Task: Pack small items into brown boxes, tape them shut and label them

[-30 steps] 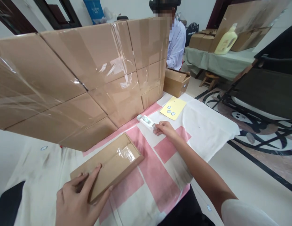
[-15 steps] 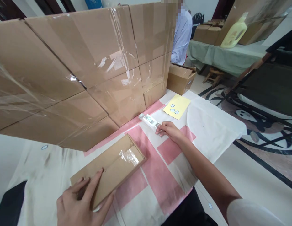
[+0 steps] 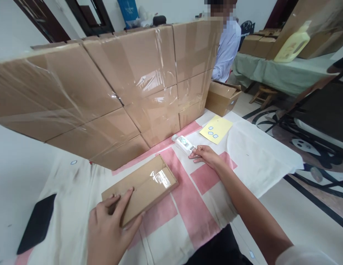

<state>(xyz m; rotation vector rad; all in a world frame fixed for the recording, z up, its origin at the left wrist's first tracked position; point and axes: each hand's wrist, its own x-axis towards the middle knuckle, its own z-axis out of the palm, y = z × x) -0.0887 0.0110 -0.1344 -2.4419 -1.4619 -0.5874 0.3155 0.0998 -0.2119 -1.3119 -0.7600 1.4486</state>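
Rising along the far side of the table, a wall of stacked brown cardboard cartons wrapped in clear film (image 3: 110,92) closes off everything behind it and leaves only a strip of working room in front. The white cloth with pink square patches (image 3: 188,206) covers the table beneath. Near the front edge lies a flat, shallow brown cardboard box with a glossy patch of clear tape (image 3: 140,187), its long axis slanting from near left to far right. The left hand (image 3: 110,230) rests on its near end, fingers spread flat over the rim, pressing down rather than gripping. Beyond the far end of the box, just in front of the cartons, lies a small white tube-like packet with a green label (image 3: 183,142), its long axis running from far left to near right. The right hand (image 3: 206,155) is stretched out to it, fingertips pinched on its nearer end; this hand is much the closer of the two. The hands are well apart. The carton wall stands just behind the packet's far end; the path back toward the flat box looks unobstructed. To the right lie a yellow paper sheet carrying three small labels (image 3: 217,129) and an open brown box (image 3: 222,97); a black flat slab (image 3: 35,222) sits far left. Another person in a pale blue shirt (image 3: 226,51) sits behind the cartons
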